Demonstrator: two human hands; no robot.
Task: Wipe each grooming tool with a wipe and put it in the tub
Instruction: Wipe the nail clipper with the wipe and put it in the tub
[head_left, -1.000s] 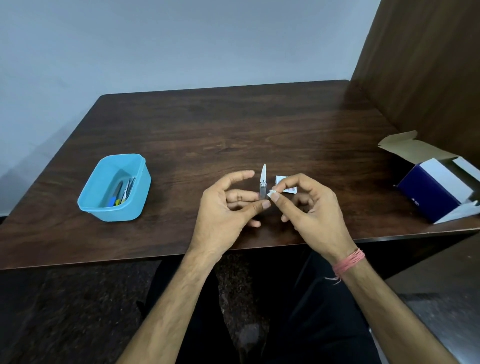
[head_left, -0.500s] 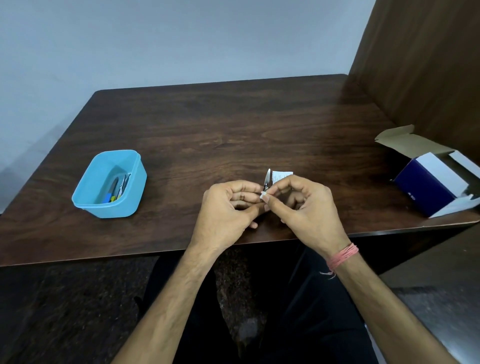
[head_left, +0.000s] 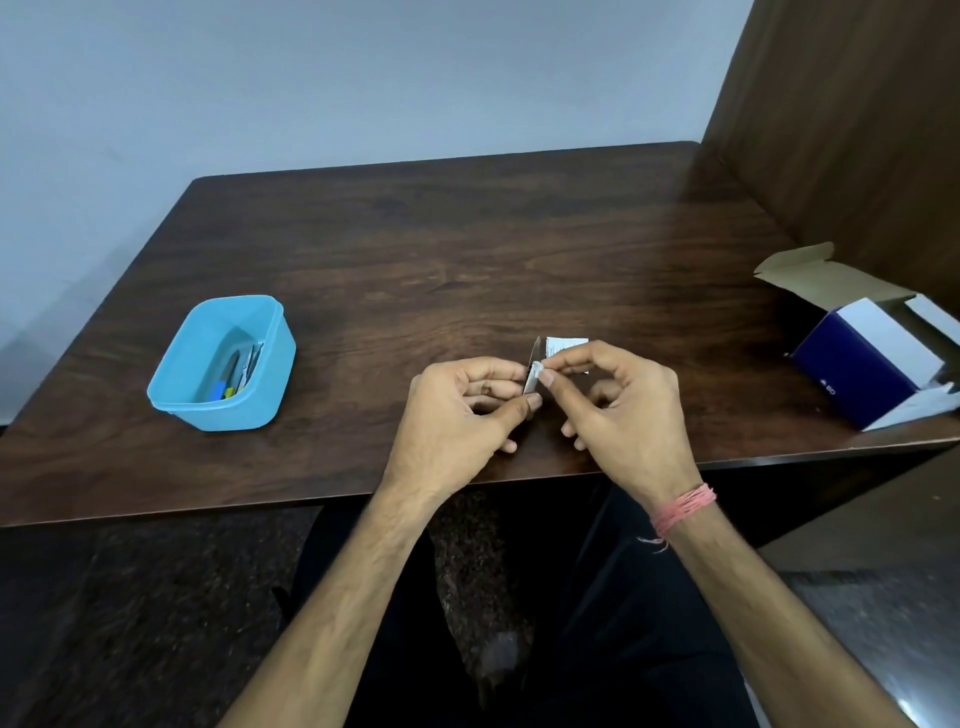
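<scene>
I've got the small metal grooming tool (head_left: 533, 375) right in the middle, held upright just above the near part of the table (head_left: 467, 249) — a slim, flat blade-like piece with its tip pointing up and away from me. My left hand (head_left: 457, 421) has it pinched low down, thumb on the near side and the curled fingers on the far side, so only the upper part shows. My right hand (head_left: 618, 415) comes in from the other side, thumb and forefinger closed tight on a small wad of white wipe (head_left: 538, 371), and that wad is pressed against the tool's right face about halfway up. The other right fingers are loosely curled below, holding nothing that I can see. Just behind my right fingers lies a small white sachet (head_left: 567, 345) on the wood, partly hidden by the knuckles — I can't tell if it's torn open. There's a pink thread band (head_left: 683, 509) on my right wrist.

Off to the left, well apart from the hands, sits the blue tub (head_left: 270, 353), with several tools (head_left: 236, 374) already lying inside it; I make out grey metal and bits of blue and yellow, but not which tools they are. Far right, at the table's edge by the wooden partition (head_left: 852, 119), stands an open blue and white carton (head_left: 872, 364) with its flaps up.
</scene>
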